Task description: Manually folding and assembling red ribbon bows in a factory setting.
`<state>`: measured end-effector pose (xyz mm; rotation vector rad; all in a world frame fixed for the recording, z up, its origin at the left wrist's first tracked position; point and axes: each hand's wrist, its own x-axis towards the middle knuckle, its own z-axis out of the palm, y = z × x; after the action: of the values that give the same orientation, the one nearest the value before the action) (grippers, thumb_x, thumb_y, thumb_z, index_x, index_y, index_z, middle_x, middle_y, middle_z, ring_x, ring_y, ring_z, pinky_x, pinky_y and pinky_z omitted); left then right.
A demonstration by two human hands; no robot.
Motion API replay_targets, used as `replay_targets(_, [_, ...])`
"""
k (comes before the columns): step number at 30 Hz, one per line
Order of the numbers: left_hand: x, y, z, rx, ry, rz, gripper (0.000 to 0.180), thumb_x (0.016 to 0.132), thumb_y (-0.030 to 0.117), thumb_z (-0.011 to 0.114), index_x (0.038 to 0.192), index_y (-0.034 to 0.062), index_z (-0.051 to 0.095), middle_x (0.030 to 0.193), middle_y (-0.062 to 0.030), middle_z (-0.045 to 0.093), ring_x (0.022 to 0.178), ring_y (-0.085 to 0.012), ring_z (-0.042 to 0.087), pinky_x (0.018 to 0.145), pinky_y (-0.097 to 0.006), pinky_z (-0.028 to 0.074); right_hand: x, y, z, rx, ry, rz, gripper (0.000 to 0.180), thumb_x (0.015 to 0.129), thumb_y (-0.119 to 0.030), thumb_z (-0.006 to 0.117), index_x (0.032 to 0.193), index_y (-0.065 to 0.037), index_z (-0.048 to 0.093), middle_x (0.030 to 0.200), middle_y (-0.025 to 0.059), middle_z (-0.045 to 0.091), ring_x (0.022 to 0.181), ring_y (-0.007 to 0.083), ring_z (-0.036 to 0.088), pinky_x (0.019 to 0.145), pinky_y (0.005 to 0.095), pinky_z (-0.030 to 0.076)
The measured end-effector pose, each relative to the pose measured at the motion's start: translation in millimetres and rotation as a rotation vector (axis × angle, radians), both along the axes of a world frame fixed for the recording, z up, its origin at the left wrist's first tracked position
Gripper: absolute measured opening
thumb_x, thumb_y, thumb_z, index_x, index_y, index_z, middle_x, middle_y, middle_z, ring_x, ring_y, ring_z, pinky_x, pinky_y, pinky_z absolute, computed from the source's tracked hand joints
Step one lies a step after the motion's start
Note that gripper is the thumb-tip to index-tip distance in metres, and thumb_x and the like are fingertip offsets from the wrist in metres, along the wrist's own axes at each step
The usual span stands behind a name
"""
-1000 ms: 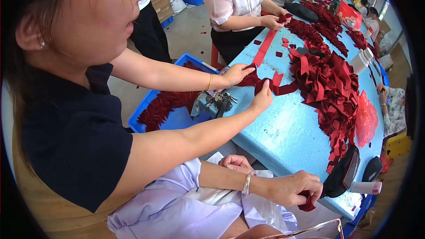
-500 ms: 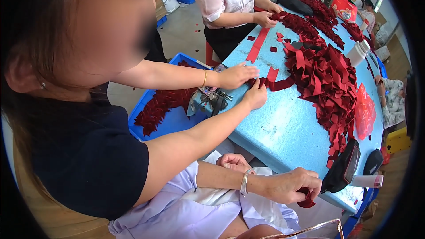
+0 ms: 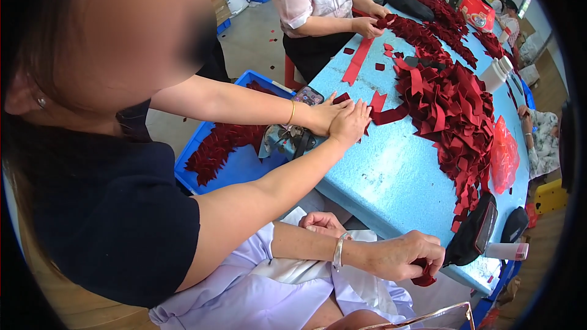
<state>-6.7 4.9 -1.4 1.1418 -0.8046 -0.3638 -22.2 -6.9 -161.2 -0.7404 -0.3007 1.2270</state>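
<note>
My left hand [image 3: 411,258], with a silver bracelet at its wrist, is closed around a small piece of dark red ribbon [image 3: 424,275] in front of the blue table's near corner. A second hand, which I take as my right hand [image 3: 324,225], rests curled over the lavender cloth [image 3: 244,293] on my lap, behind my left forearm. Its arm is hidden, and I cannot see what its fingers enclose. At the table's left edge a co-worker's two hands [image 3: 342,121] lie one over the other, pressing on dark red ribbon [image 3: 391,115].
Across the blue table [image 3: 379,174] spreads a large heap of red ribbon pieces [image 3: 449,110]. A phone [image 3: 309,95], white bottles [image 3: 494,76], a red plastic bag [image 3: 504,154] and a black pouch [image 3: 471,232] lie around it. A blue crate [image 3: 235,174] stands left; a co-worker leans in there.
The co-worker's hands have gone from pinching the ribbon to lying flat on it, the near hand over the far one. More of the phone shows. My hands have not moved visibly.
</note>
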Motion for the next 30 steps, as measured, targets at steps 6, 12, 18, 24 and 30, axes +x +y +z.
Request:
replay_targets(6, [-1,-1,-2,-0.031,-0.007,0.014,0.015,0.069,-0.009,0.057,0.081,-0.0011,0.058,0.083,-0.0126,0.056,0.074,-0.0233,0.058,0.064,-0.032,0.044,-1,0,-3,-0.037,0.03,0.007,0.019,0.091,-0.017,0.064,0.081,-0.003,0.056,0.085,0.0026,0.059,0.076,0.0085,0.055,0.068,0.0241,0.045])
replay_targets(12, [0,4,2,-0.027,0.003,0.021,0.015,0.068,-0.009,0.057,0.081,-0.0006,0.058,0.081,-0.0123,0.056,0.073,-0.0237,0.057,0.064,-0.033,0.044,-1,2,-3,-0.041,0.041,0.006,0.018,0.09,-0.016,0.064,0.082,-0.003,0.055,0.085,0.0022,0.059,0.076,0.0081,0.055,0.069,0.0239,0.045])
replay_targets(18, [-2,3,-2,-0.026,-0.014,0.101,0.015,0.068,-0.008,0.058,0.08,-0.0003,0.058,0.08,-0.0119,0.056,0.073,-0.0238,0.057,0.064,-0.033,0.044,0,4,-8,-0.034,0.043,0.04,0.017,0.091,-0.016,0.063,0.083,-0.003,0.055,0.086,0.0022,0.059,0.077,0.0083,0.056,0.069,0.0239,0.046])
replay_targets(24, [-3,3,-1,-0.04,-0.038,0.166,0.014,0.068,-0.008,0.058,0.079,-0.0002,0.058,0.079,-0.0113,0.056,0.072,-0.0236,0.057,0.063,-0.033,0.044,3,5,-9,-0.063,-0.021,0.052,0.018,0.092,-0.016,0.063,0.082,-0.002,0.055,0.088,0.0026,0.061,0.077,0.0087,0.058,0.069,0.024,0.047])
replay_targets(30, [1,8,-6,-0.099,-0.063,0.142,0.013,0.067,-0.007,0.059,0.078,-0.0001,0.058,0.078,-0.0107,0.055,0.072,-0.0233,0.057,0.063,-0.033,0.044,0,10,-3,-0.103,0.006,0.066,0.019,0.092,-0.018,0.063,0.082,-0.003,0.056,0.084,-0.0003,0.059,0.074,0.0064,0.055,0.066,0.0225,0.045])
